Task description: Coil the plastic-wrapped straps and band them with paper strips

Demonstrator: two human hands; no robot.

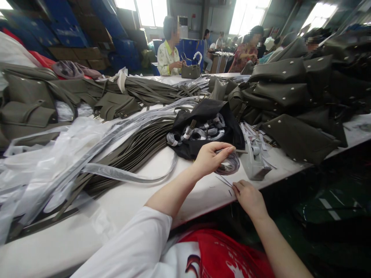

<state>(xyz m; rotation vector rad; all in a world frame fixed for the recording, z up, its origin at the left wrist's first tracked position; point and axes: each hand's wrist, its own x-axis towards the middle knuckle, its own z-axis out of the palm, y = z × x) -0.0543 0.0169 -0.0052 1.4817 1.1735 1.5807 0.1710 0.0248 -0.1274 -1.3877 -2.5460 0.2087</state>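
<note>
My left hand (211, 157) is closed on a coiled strap in clear plastic (232, 165), held above the front part of the white table. A short strap end sticks out to the right past the fingertips. Lower and to the right, my right hand (249, 197) pinches a thin, pointed tool (223, 180) at the table edge; its exact kind is unclear. A tape dispenser (256, 162) stands just right of the coil. Behind my left hand, a black bag (199, 110) lies open with several wrapped strap coils (199, 134) in it.
Long dark straps (139, 144) and plastic-sleeved straps (127, 173) spread across the left of the table (185, 193). Dark olive bags (301, 135) are heaped at right, with more bag pieces (26, 100) at left. Across the table a person (169, 54) handles a handbag (191, 71).
</note>
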